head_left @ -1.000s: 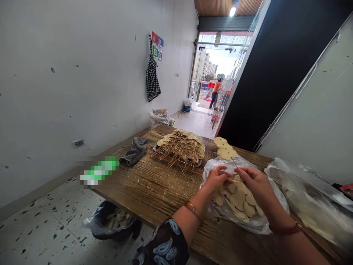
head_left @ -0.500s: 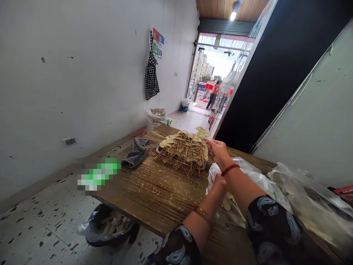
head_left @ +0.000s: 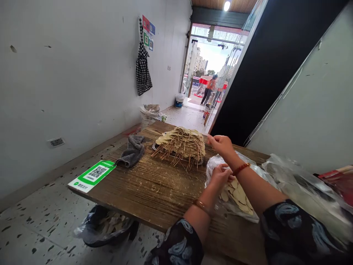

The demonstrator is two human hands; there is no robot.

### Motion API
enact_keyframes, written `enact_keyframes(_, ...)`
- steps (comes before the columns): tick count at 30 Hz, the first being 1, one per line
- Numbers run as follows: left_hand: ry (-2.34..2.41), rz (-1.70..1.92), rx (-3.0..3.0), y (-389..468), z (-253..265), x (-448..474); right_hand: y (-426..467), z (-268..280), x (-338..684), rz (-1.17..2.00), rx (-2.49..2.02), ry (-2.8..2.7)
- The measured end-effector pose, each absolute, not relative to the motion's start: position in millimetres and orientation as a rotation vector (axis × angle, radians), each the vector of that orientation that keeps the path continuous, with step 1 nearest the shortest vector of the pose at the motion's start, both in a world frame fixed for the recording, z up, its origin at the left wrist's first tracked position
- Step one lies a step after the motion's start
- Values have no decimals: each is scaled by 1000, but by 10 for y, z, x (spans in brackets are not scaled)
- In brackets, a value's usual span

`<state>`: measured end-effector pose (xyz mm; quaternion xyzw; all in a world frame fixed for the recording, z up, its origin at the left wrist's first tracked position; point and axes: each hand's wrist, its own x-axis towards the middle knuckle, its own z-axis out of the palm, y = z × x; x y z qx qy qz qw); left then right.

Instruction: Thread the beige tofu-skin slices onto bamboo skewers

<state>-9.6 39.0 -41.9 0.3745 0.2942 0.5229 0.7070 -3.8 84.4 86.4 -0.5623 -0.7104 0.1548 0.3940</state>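
Observation:
A heaped stack of skewered flat, pale yellow slices (head_left: pixel 180 141) lies on a metal tray (head_left: pixel 154 147), its thin brown sticks jutting toward me. Just right of the stack, my right hand (head_left: pixel 222 146) hovers with fingers loosely bent and no skewer visible in them. My left hand (head_left: pixel 220 177) is above the near edge of a clear plastic bag (head_left: pixel 213 166), its fingers curled together. What those fingers hold, if anything, is hidden. Loose pale slices (head_left: pixel 239 195) sit in the opened bag beside the left hand.
A grey cloth (head_left: pixel 132 151) and a green QR-code card (head_left: pixel 92 176) lie on the left of the wooden table (head_left: pixel 154 195). More plastic bags (head_left: pixel 295 184) cover the right side. Below the table stands a lined bin (head_left: pixel 107 228). A person (head_left: pixel 209 90) is outside the doorway.
The skewer of slices that my right hand held at the stack's right end is out of its fingers. My left hand has shifted slightly, and more loose slices in the bag show.

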Motion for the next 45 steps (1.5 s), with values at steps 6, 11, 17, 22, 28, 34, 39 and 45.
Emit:
enact_keyframes(6, 737, 1155, 783, 364, -266, -151, 195, 762, 896, 411, -1502, -1640)
enact_keyframes(11, 666, 1151, 830, 392, -184, -168, -343, 573, 1915, 309, -1678, -1432)
enact_keyframes(17, 644, 1171, 905, 390, -121, -174, -870, 222, 2807, 193, -1932, -1397)
enact_keyframes(22, 660, 1144, 977, 375, -101, -167, -1065, -163, 3046, 162, -2106, -1486)
enact_keyframes(28, 703, 1135, 1028, 386, -116, -182, -1002, -417, 3149, 149, -2297, -1554)
enact_keyframes(34, 723, 1126, 1036, 379, -115, -190, -922, -454, 3181, 159, -2425, -1679)
enact_keyframes(39, 727, 1139, 1023, 379, -114, -185, -1018, -445, 3069, 89, -2476, -1795)
enact_keyframes(45, 701, 1151, 1024, 397, -120, -174, -1328, -341, 3109, 7, -2482, -1825)
